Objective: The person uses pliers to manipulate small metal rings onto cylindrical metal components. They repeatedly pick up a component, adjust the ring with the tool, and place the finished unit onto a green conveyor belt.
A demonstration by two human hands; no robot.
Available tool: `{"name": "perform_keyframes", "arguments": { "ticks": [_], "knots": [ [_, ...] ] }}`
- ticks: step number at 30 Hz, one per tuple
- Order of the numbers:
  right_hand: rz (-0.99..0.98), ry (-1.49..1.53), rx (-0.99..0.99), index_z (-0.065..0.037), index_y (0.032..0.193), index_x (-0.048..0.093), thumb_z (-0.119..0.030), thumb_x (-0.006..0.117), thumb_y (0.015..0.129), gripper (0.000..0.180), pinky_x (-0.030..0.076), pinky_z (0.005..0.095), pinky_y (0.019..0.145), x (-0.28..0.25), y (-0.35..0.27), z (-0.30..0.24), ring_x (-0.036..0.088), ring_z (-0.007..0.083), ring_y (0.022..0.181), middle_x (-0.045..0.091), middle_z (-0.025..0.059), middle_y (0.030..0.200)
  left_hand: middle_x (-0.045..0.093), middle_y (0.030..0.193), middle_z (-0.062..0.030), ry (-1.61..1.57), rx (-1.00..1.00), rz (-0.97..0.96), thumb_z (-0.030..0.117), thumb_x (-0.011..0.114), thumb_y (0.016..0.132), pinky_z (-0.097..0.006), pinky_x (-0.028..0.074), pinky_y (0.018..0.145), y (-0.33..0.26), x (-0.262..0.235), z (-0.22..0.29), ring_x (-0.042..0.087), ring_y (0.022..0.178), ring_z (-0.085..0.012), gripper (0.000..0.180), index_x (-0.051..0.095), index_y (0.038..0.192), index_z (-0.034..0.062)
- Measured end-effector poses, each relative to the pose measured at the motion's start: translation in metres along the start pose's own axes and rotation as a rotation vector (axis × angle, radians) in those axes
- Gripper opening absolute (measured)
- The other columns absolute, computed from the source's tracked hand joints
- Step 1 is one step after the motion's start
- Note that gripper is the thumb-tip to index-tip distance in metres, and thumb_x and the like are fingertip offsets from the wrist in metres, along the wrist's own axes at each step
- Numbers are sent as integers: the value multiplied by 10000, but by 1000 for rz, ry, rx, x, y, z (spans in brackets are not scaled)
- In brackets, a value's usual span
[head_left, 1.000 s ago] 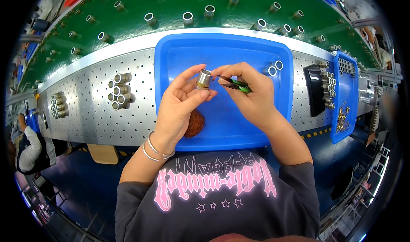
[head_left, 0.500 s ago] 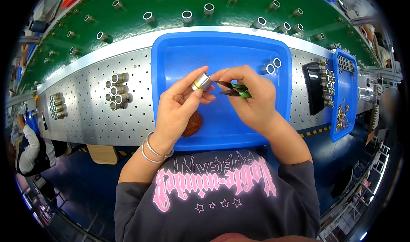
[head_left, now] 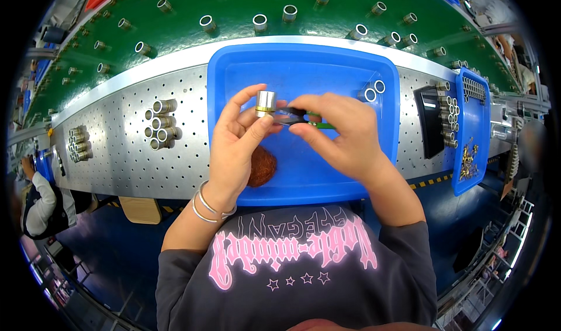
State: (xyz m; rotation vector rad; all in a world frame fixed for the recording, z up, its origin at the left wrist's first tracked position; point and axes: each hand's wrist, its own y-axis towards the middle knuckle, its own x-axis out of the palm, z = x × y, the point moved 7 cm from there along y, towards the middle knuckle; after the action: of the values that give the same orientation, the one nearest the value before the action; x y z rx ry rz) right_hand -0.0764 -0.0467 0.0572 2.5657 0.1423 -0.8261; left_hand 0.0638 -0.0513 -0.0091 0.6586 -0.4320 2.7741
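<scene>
Frame centre: left hand [head_left: 236, 147] pinches metal sleeve [head_left: 266, 102]; right hand [head_left: 345, 138] grips green-handled tool [head_left: 304, 119], tip at sleeve. Next: steady, fine tip work, likely.

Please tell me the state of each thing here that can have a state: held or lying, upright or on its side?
Metal cylinder: upright, held in left hand fingertips.
Green-handled tool: gripped by right hand, tip at the cylinder.
Two metal rings: lying in the blue tray.
Stacked metal sleeves: on their sides.

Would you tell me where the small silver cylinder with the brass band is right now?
In the head view, the silver cylinder is pinched in the left hand above the blue tray, just left of the green-handled tool.
</scene>
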Motion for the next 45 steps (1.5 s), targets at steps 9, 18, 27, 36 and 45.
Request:
{"name": "perform_keyframes", "arguments": {
  "ticks": [9,18,27,36,45],
  "knots": [
    [8,-35,49,-119,859,672,-198,679,754,132,426,273,474,6,-1,7,580,169,544,623,27,684,572,1118,-174,-20,32,-16,16,574,844,-309,423,922,-3,3,6,551,1045,-199,459,384,1261,32],
    [11,-33,53,-124,842,677,-184,680,751,109,428,267,472,5,-1,6,585,160,543,625,22,670,572,1120,-172,-19,38,-29,9,584,837,-312,416,932,-4,4,4,550,1051,-208,465,388,1258,35],
    [30,39,89,-97,836,672,-168,679,755,108,438,250,483,4,-2,9,587,170,541,631,43,680,577,1104,-164,-34,30,-28,1,595,827,-316,427,921,-4,4,5,561,1016,-200,433,409,1217,31],
    [-75,75,363,-37,847,614,-117,664,775,119,428,226,550,-26,4,26,553,119,595,607,57,682,609,958,-106,267,140,57,229,452,932,-314,470,822,42,-45,42,590,874,-162,256,557,1001,6],
    [293,-281,461,-80,923,654,-263,557,865,215,441,283,615,-144,32,178,580,160,661,640,82,767,463,566,-85,1684,505,343,243,570,856,-300,388,527,134,-123,94,492,540,-135,195,619,899,59]
  ]
}}
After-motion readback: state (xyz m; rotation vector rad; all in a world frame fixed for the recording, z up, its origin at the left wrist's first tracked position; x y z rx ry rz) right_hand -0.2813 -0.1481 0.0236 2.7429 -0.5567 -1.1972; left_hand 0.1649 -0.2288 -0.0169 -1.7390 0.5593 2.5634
